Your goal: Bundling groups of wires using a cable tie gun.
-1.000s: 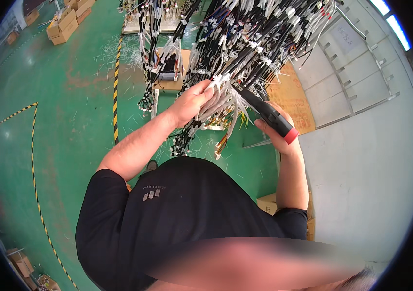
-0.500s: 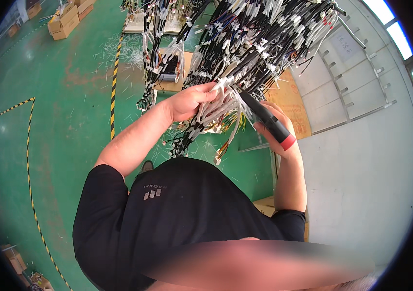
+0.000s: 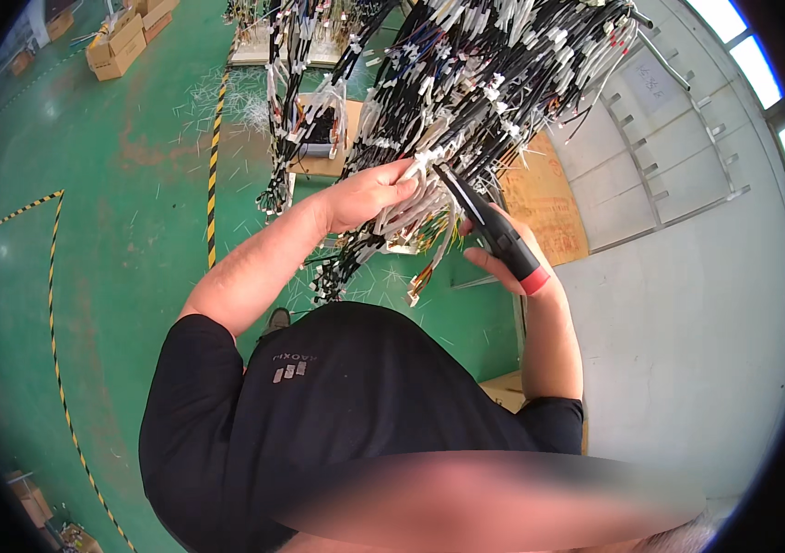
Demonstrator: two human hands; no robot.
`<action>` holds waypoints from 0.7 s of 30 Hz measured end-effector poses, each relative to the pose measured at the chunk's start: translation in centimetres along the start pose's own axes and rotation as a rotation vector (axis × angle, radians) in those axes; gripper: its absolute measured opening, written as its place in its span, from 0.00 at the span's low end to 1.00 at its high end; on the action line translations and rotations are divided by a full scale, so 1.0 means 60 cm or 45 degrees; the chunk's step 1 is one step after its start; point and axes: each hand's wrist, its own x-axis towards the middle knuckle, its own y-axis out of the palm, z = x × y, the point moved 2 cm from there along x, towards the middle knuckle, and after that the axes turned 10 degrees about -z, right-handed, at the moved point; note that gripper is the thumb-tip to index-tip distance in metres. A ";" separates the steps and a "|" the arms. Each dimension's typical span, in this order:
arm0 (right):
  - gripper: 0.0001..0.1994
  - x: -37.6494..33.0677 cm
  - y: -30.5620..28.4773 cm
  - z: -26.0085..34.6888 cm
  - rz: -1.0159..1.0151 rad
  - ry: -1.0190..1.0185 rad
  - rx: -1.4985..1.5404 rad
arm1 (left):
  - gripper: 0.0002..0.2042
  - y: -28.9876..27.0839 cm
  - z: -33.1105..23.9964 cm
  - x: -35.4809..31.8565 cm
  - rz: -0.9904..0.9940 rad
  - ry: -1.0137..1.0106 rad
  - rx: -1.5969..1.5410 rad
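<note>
My left hand is closed around a bundle of white-sleeved wires, pinching it just below a white cable tie. A black cable tie gun with a red rear end is gripped in my right hand. Its narrow nose points up and left, close beside the tied spot; whether it touches the tie cannot be made out. Above both hands hangs a thick mass of black and white wire harnesses. Loose wire ends with a white connector dangle below.
A wooden board and a white panel with metal rails stand at right. A dark tray sits behind the hanging wires. Cut tie scraps litter the green floor. Cardboard boxes lie far left, past striped floor tape.
The cable tie gun has shifted slightly left and its nose has come nearer the tied spot. My right thumb or fingers have moved on its underside. My left hand keeps its hold.
</note>
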 end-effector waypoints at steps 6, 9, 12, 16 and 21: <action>0.13 -0.013 0.035 -0.018 -0.257 0.117 -0.129 | 0.27 0.002 -0.011 -0.005 -0.002 -0.033 -0.049; 0.15 -0.002 0.017 -0.036 -0.255 -0.079 -0.274 | 0.27 -0.003 -0.006 -0.007 -0.006 -0.026 -0.136; 0.20 -0.001 0.008 -0.044 -0.340 -0.364 -0.389 | 0.26 -0.003 -0.007 -0.005 -0.023 -0.064 -0.181; 0.21 -0.006 0.008 -0.045 -0.307 -0.312 -0.165 | 0.26 -0.010 0.008 0.005 -0.027 -0.053 -0.092; 0.25 -0.048 -0.022 -0.076 -0.602 -0.297 0.188 | 0.21 -0.008 0.014 0.012 -0.249 -0.072 -0.229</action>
